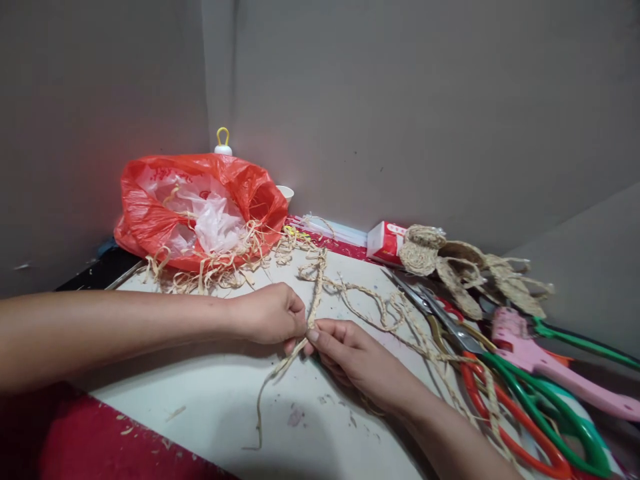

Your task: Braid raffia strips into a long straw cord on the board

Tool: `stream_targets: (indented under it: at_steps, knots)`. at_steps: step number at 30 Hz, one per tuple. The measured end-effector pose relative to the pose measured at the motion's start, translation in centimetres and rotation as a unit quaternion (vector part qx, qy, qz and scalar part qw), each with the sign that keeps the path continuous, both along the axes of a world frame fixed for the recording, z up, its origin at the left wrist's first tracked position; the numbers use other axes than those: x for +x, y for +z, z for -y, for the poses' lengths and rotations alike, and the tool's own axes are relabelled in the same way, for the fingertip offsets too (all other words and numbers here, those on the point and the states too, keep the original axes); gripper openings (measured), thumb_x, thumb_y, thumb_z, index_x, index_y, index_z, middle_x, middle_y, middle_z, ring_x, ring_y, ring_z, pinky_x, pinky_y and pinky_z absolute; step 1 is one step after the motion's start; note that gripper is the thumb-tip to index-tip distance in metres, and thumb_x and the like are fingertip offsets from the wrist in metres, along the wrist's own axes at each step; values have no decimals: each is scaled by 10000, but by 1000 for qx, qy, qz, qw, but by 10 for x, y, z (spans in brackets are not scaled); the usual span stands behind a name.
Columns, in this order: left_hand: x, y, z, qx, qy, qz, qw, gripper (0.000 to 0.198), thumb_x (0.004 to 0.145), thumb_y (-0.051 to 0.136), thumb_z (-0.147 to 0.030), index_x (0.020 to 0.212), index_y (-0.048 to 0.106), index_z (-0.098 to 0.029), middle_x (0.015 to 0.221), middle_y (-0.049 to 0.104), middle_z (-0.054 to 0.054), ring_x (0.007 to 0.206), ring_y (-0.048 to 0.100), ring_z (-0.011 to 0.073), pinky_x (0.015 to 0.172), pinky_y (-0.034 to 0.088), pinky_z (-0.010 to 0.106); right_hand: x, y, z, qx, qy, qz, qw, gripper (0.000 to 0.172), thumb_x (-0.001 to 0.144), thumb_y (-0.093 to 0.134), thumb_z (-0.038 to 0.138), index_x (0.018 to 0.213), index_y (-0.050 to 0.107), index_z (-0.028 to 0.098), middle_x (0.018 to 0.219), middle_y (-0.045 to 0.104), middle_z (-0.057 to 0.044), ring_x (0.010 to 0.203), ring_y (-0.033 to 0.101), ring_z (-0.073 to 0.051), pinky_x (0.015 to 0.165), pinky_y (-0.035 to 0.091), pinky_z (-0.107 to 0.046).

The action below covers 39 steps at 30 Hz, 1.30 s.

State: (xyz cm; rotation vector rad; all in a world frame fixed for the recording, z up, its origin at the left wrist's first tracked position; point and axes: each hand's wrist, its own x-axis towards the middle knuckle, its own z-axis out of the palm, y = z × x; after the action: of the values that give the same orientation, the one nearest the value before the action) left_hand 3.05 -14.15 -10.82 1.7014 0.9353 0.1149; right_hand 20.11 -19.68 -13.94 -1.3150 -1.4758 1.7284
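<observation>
A braided straw cord (319, 287) runs across the white tabletop toward my hands, with loose strands hanging from its near end. My left hand (273, 312) comes in from the left, fingers curled and pinched on the cord. From the lower right, my right hand (345, 350) grips the same cord, thumb pressed against the fingers. The two hands meet at the fingertips, where the braid passes into unbraided strands (280, 367). More of the braid (370, 300) winds over the table to the right and toward the near edge. Some of my left fingers are hidden.
A red plastic bag (150, 220) spills loose straw (220, 273) at the back left. On the right lie orange-handled scissors (480, 393), green-handled scissors (565, 420) and a pink glue gun (545, 360). Behind them are woven straw pieces (425, 250) and a red-and-white box (385, 241).
</observation>
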Motion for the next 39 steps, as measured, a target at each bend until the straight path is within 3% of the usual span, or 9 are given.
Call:
stream_targets:
  at_steps: [6, 10, 15, 18, 22, 25, 33, 37, 39]
  knots:
    - [7, 9, 0, -1, -5, -61, 998, 116, 629, 436, -157, 526, 490, -163, 473, 537, -15, 380, 440, 86, 382, 346, 193, -1, -4, 0, 56, -24, 49, 997, 381, 816, 569, 458, 589, 447, 177, 528, 333, 60, 496, 237, -83, 457, 201, -216]
    - [12, 9, 2, -53, 11, -40, 998, 124, 650, 421, -133, 581, 523, -147, 514, 563, 5, 403, 505, 104, 392, 389, 201, -8, -4, 0, 50, -55, -34, 997, 374, 799, 571, 470, 573, 507, 179, 468, 364, 55, 444, 254, -82, 448, 235, -225]
    - [16, 7, 17, -91, 57, -35, 994, 80, 703, 403, -137, 648, 455, -163, 541, 577, 24, 412, 515, 119, 414, 426, 231, -14, 1, 4, -42, -90, -96, 990, 388, 766, 597, 467, 525, 476, 188, 377, 323, 80, 342, 142, -45, 348, 128, -213]
    - [13, 4, 29, -13, 75, -56, 996, 11, 740, 425, -194, 742, 430, -184, 523, 553, 3, 443, 519, 134, 427, 392, 223, -15, 0, 7, -92, -115, -127, 981, 383, 736, 630, 433, 526, 409, 199, 373, 290, 102, 329, 140, -35, 326, 90, -191]
    - [8, 0, 38, 211, 46, -101, 971, 46, 712, 428, -152, 741, 443, -184, 584, 525, 13, 546, 505, 145, 488, 330, 231, -17, -1, 10, -110, -117, -149, 976, 382, 746, 623, 391, 528, 377, 196, 395, 297, 106, 335, 149, -24, 323, 104, -172]
    - [7, 0, 39, 273, 21, -129, 953, 103, 720, 407, -132, 793, 466, -175, 619, 510, 23, 577, 483, 157, 514, 306, 253, -20, -2, 12, -94, -125, -136, 978, 396, 763, 613, 391, 518, 374, 192, 390, 295, 104, 335, 152, -21, 325, 107, -172]
    - [6, 3, 48, 236, 15, -108, 966, 192, 725, 431, -154, 913, 466, -161, 631, 514, 6, 541, 450, 137, 491, 304, 241, -22, -6, 14, -66, -159, -115, 978, 412, 746, 637, 439, 520, 403, 186, 365, 303, 102, 321, 180, -23, 331, 112, -182]
    - [-5, 16, 43, 158, 16, -77, 984, 139, 740, 478, -264, 841, 508, -173, 594, 520, -17, 508, 449, 120, 453, 298, 222, -20, -3, 13, -58, -151, -113, 980, 367, 746, 638, 437, 562, 452, 179, 358, 317, 100, 323, 188, -31, 339, 118, -183]
    - [-11, 23, 34, 156, 28, -44, 986, 158, 772, 462, -306, 763, 543, -170, 575, 513, -19, 520, 453, 113, 469, 309, 218, -18, -1, 12, -53, -142, -117, 982, 346, 749, 637, 438, 591, 476, 176, 355, 324, 100, 324, 191, -36, 341, 116, -184]
